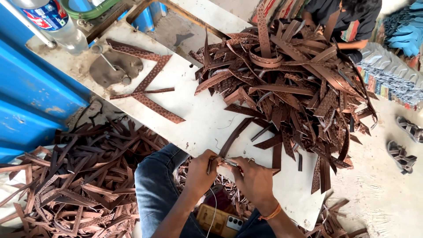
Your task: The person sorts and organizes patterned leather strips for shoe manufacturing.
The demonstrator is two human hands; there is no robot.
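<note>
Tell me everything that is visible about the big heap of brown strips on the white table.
The big heap of brown leather-like strips covers the far right part of the white table. The strips are flat, narrow and of mixed length; some look plain dark brown, others bear a small embossed pattern, and a few show paler undersides. They lie tangled in all directions, some curled into loops, and several hang over the table's right edge. One long dark strip reaches from the heap towards the person's hands.
</note>
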